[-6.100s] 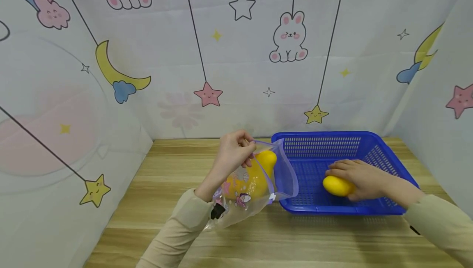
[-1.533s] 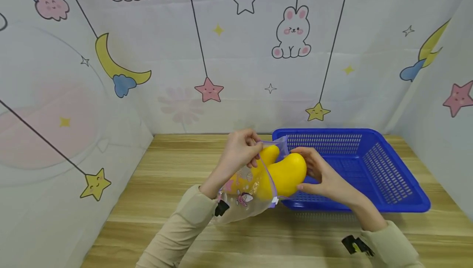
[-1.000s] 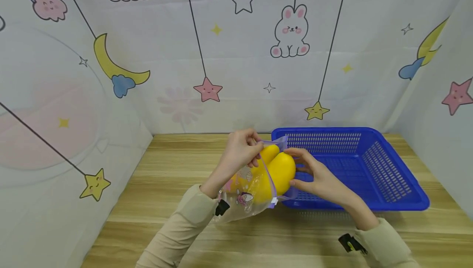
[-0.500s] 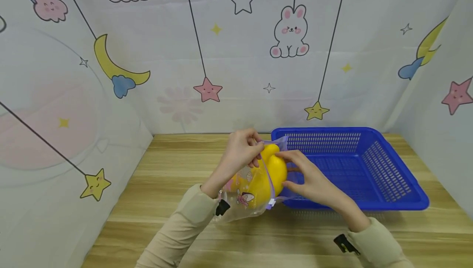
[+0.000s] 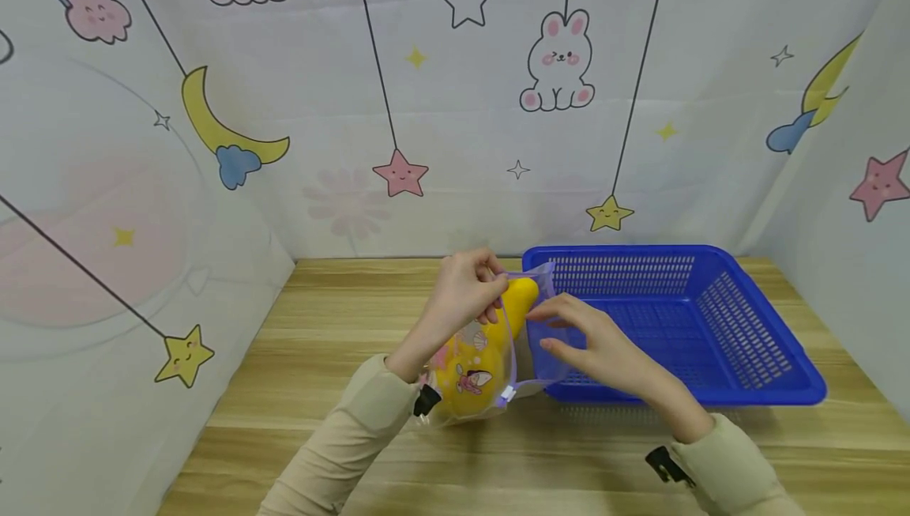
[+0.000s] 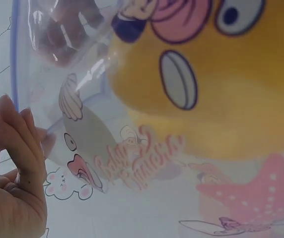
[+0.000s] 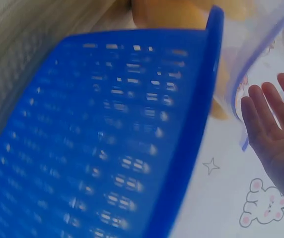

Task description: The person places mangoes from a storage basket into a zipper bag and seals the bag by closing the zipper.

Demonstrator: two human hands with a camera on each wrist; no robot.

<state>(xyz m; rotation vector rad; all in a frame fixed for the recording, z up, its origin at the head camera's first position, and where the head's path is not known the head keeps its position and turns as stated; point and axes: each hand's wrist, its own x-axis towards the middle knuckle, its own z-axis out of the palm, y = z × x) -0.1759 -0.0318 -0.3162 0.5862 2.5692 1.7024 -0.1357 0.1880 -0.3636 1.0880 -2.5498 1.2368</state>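
A clear zip bag (image 5: 543,374) with a purple edge, white slider and cartoon prints stands left of the blue basket, its mouth facing right. Yellow mangoes are inside: one mango (image 5: 524,295) shows near the mouth, another mango (image 5: 462,393) lies lower behind the printed film. With thumb and fingers my left hand (image 5: 465,287) pinches the bag's upper edge. At the mouth, my right hand (image 5: 600,342) holds nothing, its fingers loosely bent and parted. The right wrist view shows that right hand (image 7: 276,124) beside the purple edge, fingers extended.
A blue perforated plastic basket (image 5: 618,250) stands at the right on the wooden table (image 5: 341,326), close to the bag and under my right hand. White cloth walls with cartoon prints (image 5: 401,176) enclose the back and sides. A black clip (image 5: 667,465) sits at my right cuff.
A mango went from the basket to the bag's mouth in my right hand, then slid down inside, and the right hand let go. My left hand kept its pinch on the bag.
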